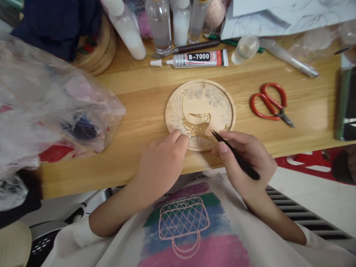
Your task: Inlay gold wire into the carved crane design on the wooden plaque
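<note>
A round wooden plate (217,107) lies on the table, with a crane drawn on it; the crane's head, neck and body are outlined in gold. My left hand (165,159) rests at the plate's lower left edge, its fingers curled in, and whatever they may hold is hidden. Black tweezers (239,157) are held between the thumb and fingers of my right hand (247,159) at the plate's lower right. The tips of the tweezers point at the plate beside the gold part.
Red-handled pliers (274,102) lie right of the plate. Behind it are a glue tube (197,59), a dark-handled tool (196,46), a small jar (245,49) and several bottles. A plastic bag (55,100) covers the left side of the table (139,89).
</note>
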The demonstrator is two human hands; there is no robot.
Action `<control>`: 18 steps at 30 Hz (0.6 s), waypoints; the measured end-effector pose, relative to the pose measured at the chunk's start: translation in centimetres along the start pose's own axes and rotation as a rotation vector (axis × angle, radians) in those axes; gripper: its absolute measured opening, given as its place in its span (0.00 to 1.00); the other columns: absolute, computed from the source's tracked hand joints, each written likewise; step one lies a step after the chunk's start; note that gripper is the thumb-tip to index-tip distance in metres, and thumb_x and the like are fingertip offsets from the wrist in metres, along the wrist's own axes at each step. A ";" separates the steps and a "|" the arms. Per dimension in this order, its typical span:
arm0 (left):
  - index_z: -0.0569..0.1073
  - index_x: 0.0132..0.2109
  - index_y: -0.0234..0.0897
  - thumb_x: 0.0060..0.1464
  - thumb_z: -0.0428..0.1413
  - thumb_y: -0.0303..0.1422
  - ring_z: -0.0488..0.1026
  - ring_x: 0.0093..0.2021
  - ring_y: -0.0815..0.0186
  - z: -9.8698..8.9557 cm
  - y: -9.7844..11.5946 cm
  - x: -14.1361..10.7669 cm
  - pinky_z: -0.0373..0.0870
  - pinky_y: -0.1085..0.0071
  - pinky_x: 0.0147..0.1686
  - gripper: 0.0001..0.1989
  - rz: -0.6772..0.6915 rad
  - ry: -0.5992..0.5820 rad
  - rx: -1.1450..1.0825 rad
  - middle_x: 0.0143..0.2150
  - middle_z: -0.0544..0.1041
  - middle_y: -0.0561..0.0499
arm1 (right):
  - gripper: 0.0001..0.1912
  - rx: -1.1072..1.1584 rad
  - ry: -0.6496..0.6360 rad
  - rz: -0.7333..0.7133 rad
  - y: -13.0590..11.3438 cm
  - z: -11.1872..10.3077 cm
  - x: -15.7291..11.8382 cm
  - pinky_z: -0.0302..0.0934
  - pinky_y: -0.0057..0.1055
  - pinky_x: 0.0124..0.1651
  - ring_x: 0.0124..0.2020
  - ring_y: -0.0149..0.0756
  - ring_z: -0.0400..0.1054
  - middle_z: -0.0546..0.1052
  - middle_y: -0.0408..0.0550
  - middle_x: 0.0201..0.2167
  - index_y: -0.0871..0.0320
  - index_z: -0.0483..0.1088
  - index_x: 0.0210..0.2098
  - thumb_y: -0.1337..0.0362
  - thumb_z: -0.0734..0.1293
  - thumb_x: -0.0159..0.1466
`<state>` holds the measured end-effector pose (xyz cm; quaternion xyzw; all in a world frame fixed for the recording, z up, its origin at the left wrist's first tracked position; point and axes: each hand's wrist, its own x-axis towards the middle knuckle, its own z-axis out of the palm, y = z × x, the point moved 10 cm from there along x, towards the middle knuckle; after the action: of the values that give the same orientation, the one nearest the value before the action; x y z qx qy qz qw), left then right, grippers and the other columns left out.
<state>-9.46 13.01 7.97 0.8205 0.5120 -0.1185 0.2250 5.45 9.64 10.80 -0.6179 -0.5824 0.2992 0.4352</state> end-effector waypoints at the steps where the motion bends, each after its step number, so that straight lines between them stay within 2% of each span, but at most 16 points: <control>1: 0.74 0.43 0.37 0.63 0.49 0.24 0.75 0.34 0.65 -0.1 0.1 0.1 0.61 0.70 0.29 0.09 -0.005 -0.010 0.006 0.42 0.78 0.51 | 0.18 0.024 0.008 0.041 0.3 0.0 -0.2 0.72 0.27 0.34 0.31 0.30 0.77 0.82 0.42 0.34 0.50 0.73 0.52 0.70 0.71 0.63; 3: 0.74 0.42 0.36 0.63 0.49 0.23 0.74 0.34 0.66 -0.4 0.2 0.3 0.60 0.71 0.28 0.09 -0.005 -0.026 0.018 0.41 0.78 0.50 | 0.18 0.041 0.029 0.076 0.5 -0.1 -0.5 0.74 0.27 0.33 0.31 0.32 0.78 0.83 0.42 0.33 0.51 0.74 0.50 0.69 0.72 0.62; 7: 0.73 0.41 0.36 0.63 0.48 0.23 0.74 0.34 0.64 -0.6 0.3 0.7 0.56 0.70 0.26 0.10 -0.001 -0.058 0.028 0.40 0.78 0.50 | 0.13 0.037 0.087 0.041 0.1 -0.3 -0.3 0.75 0.29 0.36 0.33 0.32 0.78 0.83 0.43 0.35 0.52 0.78 0.42 0.71 0.74 0.59; 13: 0.73 0.38 0.35 0.62 0.49 0.22 0.73 0.31 0.64 -0.9 0.6 0.9 0.51 0.68 0.24 0.09 0.011 -0.053 0.086 0.38 0.77 0.49 | 0.10 0.046 0.045 0.031 0.0 0.4 -0.3 0.75 0.36 0.42 0.40 0.36 0.77 0.82 0.46 0.38 0.53 0.78 0.41 0.71 0.72 0.60; 18: 0.72 0.38 0.35 0.61 0.49 0.21 0.74 0.31 0.63 -1.1 1.1 0.8 0.49 0.69 0.23 0.09 0.043 -0.070 0.146 0.37 0.76 0.48 | 0.08 0.032 0.028 0.028 -0.2 1.1 -0.5 0.74 0.37 0.43 0.38 0.36 0.77 0.82 0.46 0.36 0.54 0.78 0.40 0.70 0.72 0.61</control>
<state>-8.16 13.79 8.82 0.8409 0.4759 -0.1795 0.1848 4.35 9.37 10.42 -0.6231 -0.5628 0.3060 0.4488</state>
